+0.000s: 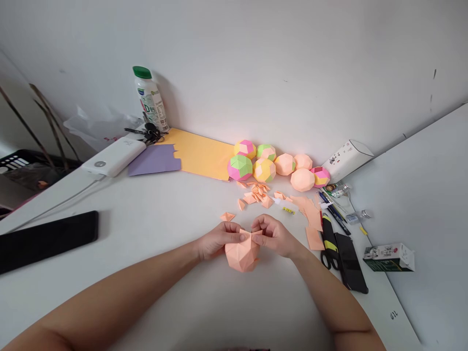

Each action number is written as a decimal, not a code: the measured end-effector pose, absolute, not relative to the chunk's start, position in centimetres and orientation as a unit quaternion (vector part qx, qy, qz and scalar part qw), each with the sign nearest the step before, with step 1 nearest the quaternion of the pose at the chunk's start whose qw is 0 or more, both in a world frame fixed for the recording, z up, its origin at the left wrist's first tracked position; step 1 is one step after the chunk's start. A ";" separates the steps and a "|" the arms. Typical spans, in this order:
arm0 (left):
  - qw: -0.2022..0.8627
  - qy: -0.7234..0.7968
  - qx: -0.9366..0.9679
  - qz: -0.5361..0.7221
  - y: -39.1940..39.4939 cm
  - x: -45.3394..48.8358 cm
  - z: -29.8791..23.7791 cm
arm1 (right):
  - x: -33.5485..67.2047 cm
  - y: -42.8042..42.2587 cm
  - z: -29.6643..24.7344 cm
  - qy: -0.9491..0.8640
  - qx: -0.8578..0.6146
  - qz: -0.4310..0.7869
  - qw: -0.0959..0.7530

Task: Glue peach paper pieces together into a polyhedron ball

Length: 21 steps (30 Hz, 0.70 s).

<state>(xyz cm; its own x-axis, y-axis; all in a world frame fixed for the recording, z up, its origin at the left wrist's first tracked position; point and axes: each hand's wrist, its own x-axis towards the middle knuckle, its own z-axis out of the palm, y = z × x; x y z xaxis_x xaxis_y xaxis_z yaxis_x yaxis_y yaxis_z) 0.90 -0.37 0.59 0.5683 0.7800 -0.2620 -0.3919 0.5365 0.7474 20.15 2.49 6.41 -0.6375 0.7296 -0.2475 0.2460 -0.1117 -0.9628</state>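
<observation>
A peach paper ball is held above the white table, between the two hands and near its front edge. It is made of folded pieces, by which many flat faces and sharp creases are formed. The rounded side is turned down toward the person, and the pointed flaps are directed up and away; because the shape is almost round, no clear long axis can be named. By the left hand, the upper left edge is pinched between thumb and fingers. By the right hand, a flap at the upper right is pinched between thumb and bent forefinger.
</observation>
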 end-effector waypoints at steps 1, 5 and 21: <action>0.825 0.297 0.321 0.358 -0.3 0.9 0.6 | 20.1 2.5 6.3 -0.638 -0.381 0.642 0.189; 0.834 0.277 0.316 0.357 -0.3 0.8 0.6 | 20.2 2.8 5.9 -0.634 -0.375 0.650 0.189; 0.839 0.248 0.246 0.417 -0.4 1.3 0.9 | 20.0 3.6 3.8 -0.542 -0.387 0.716 0.211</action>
<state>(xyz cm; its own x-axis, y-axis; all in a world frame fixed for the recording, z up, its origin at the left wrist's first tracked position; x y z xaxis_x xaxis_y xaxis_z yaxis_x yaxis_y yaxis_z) 1.31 -0.44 0.92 0.5287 0.8222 -0.2110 -0.5781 0.5308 0.6197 19.98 3.56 3.76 -0.6119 0.7211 -0.3250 0.1169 -0.3240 -0.9388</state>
